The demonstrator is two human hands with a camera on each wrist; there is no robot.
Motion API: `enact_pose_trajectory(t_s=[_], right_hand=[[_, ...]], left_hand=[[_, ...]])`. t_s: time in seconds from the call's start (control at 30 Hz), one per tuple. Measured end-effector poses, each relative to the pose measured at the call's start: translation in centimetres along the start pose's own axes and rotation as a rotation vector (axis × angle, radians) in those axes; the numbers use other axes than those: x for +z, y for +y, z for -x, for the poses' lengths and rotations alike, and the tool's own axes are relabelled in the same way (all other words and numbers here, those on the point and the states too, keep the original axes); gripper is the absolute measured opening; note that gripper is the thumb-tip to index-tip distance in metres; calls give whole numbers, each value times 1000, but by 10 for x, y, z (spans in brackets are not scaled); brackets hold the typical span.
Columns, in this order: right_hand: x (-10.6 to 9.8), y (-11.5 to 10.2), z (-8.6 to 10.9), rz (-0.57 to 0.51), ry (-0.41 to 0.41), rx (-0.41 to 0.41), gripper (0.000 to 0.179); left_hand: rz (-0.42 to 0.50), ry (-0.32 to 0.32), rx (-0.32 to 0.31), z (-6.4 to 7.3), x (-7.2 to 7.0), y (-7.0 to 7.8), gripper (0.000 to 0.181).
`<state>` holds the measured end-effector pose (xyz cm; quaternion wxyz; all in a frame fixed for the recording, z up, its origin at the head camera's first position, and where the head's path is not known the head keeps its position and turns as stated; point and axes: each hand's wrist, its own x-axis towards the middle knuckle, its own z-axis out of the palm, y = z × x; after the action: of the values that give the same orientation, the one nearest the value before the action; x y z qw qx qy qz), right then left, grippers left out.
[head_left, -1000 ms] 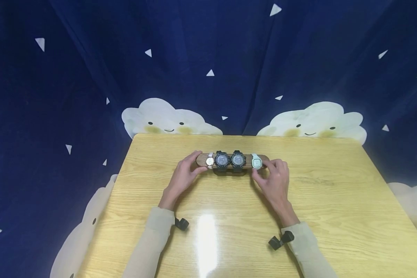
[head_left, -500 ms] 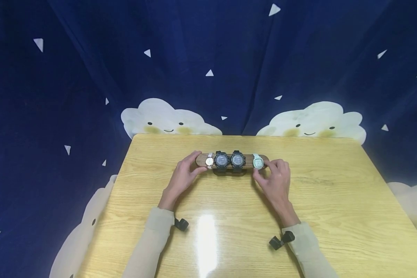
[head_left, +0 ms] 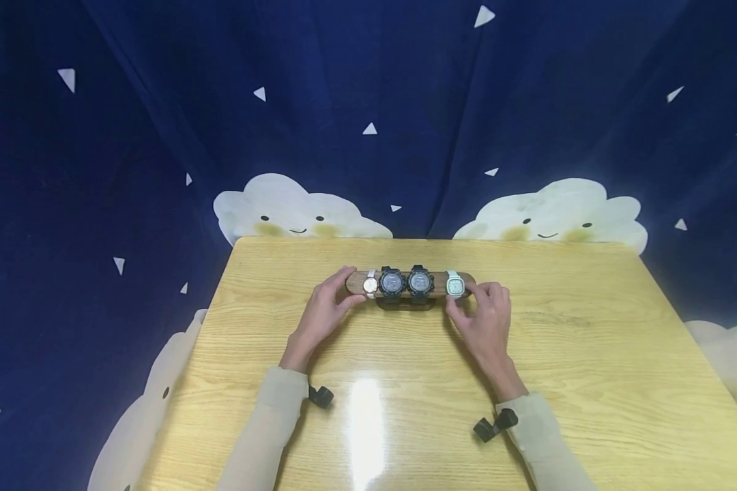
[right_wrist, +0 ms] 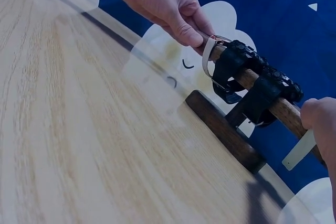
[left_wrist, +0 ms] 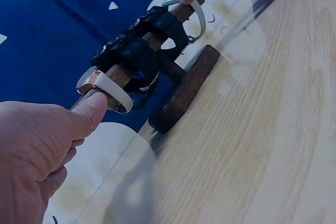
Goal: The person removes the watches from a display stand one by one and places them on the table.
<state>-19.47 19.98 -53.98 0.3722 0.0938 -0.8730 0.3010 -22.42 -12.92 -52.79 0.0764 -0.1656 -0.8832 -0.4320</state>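
A dark brown wooden watch stand (head_left: 441, 285) stands on the table, its T-shaped bar raised over a base (left_wrist: 184, 93). My left hand (head_left: 324, 308) grips the bar's left end, thumb close to a small watch with a white strap and rose-gold case (head_left: 370, 285). Two chunky black watches (head_left: 392, 281) sit side by side in the middle. At the right end, my right hand (head_left: 485, 319) pinches a mint-green square-faced watch (head_left: 455, 286) between thumb and fingers. Its pale strap (right_wrist: 299, 150) hangs below the bar in the right wrist view.
A light wood table (head_left: 405, 409) spreads around the stand, with a bright glare patch in front. Dark blue curtain (head_left: 368, 82) with clouds and triangles hangs behind the table's back edge. Each wrist carries a small black camera (head_left: 321, 397).
The mint-green watch and my right hand have shifted by a tiny amount, right and then slightly back left. My left hand and the stand look unmoved.
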Motion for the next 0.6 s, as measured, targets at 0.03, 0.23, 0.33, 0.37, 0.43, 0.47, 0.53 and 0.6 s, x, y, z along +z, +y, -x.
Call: enact_pose_trajectory(t_s=[0.03, 0.23, 0.33, 0.37, 0.43, 0.47, 0.53, 0.6], right_hand=[[0, 0, 0, -1, 1, -1, 41], [2, 1, 0, -9, 7, -8, 44], [4, 1, 0, -18, 14, -16, 43], [4, 1, 0, -21, 18, -19, 42], [5, 1, 0, -28, 30, -25, 41], [6, 1, 0, -31, 36, -27, 40], [6, 1, 0, -36, 46, -29, 40], [7, 2, 0, -36, 54, -33, 39]], left_hand=[[1, -1, -1, 0, 0, 0, 66], [2, -4, 0, 0, 0, 2, 65], [-1, -3, 2, 0, -1, 2, 65], [-4, -2, 2, 0, -1, 2, 66], [-7, -1, 0, 0, -1, 2, 66], [-8, 1, 2, 0, -1, 2, 66], [-8, 4, 4, 0, -1, 2, 66], [-6, 7, 6, 0, -1, 2, 66]])
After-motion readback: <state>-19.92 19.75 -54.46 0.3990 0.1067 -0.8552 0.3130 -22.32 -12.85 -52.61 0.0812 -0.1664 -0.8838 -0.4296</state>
